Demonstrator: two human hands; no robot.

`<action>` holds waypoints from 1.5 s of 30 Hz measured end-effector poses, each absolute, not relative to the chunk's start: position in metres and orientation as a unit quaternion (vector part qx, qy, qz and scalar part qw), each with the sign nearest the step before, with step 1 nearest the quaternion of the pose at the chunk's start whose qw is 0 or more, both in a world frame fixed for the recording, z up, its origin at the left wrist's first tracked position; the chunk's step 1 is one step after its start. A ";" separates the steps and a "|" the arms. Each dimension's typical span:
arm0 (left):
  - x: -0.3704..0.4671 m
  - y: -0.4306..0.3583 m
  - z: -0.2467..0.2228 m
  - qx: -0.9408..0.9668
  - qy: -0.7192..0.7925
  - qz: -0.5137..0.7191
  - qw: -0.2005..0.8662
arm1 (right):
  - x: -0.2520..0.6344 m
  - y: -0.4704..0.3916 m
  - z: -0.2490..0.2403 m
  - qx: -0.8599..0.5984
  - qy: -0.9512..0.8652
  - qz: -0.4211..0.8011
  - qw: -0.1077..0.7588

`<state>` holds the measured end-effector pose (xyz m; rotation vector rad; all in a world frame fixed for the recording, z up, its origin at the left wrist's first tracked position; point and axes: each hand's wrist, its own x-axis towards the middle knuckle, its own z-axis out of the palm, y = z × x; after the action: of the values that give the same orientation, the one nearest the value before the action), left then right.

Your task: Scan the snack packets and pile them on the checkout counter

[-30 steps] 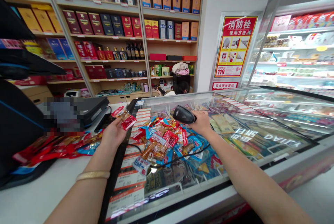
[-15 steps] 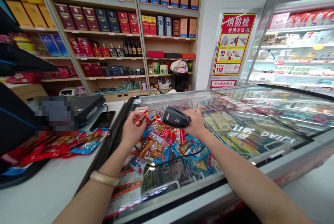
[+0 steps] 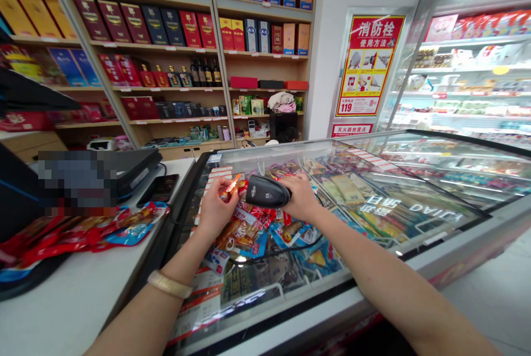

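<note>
My left hand (image 3: 218, 205) pinches a small red snack packet (image 3: 230, 187), whose upper edge glows orange. Facing it from the right is a black barcode scanner (image 3: 267, 191), its handle wrapped by my right hand (image 3: 302, 197). The scanner's head points at the packet, with a small gap between them. Beneath both hands, a heap of red and blue snack packets (image 3: 244, 233) lies on the glass lid of a chest freezer (image 3: 286, 293). The scanner's black cable loops over the glass.
On the white counter (image 3: 95, 284) at left lie more snack packets (image 3: 136, 226), a phone (image 3: 158, 189) and a dark flat device (image 3: 139, 165). Shelves of boxed bottles (image 3: 166, 24) stand behind. A person's head (image 3: 288, 135) shows beyond the freezer.
The scanner in my right hand has moved left, nearer the packet. My left hand has turned the packet toward it, and an orange glow now shows on it. The view has shifted slightly.
</note>
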<state>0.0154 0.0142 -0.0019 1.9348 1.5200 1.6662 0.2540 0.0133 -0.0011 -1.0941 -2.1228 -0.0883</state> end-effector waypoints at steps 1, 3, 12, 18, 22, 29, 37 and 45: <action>0.016 0.014 -0.002 0.650 0.508 0.558 0.087 | 0.254 0.013 -0.001 -0.428 -0.826 -0.034 0.366; 0.016 0.016 -0.004 0.653 0.504 0.558 0.093 | 0.254 0.012 0.000 -0.430 -0.824 -0.033 0.367; -0.011 0.034 -0.009 0.623 0.554 0.544 -0.092 | 0.269 0.024 -0.002 -0.482 -0.768 -0.061 0.417; -0.020 0.046 -0.026 0.715 0.559 0.419 -0.017 | 0.280 0.035 -0.008 -0.509 -0.743 -0.063 0.430; -0.023 0.050 -0.028 0.764 0.495 0.412 0.034 | 0.281 0.036 -0.009 -0.497 -0.749 -0.055 0.434; -0.065 0.040 -0.004 0.633 0.626 0.443 -0.107 | 0.281 0.036 -0.010 -0.500 -0.748 -0.066 0.431; -0.159 0.051 -0.010 0.376 0.808 0.453 0.030 | 0.281 0.036 -0.011 -0.505 -0.751 -0.064 0.420; -0.147 0.038 0.003 0.375 0.741 0.556 -0.031 | 0.280 0.036 -0.011 -0.499 -0.758 -0.068 0.415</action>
<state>-0.1465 0.0384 0.0029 1.2025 2.3739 1.7824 0.2803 0.0359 -0.0115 -1.2523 -1.9040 -0.1711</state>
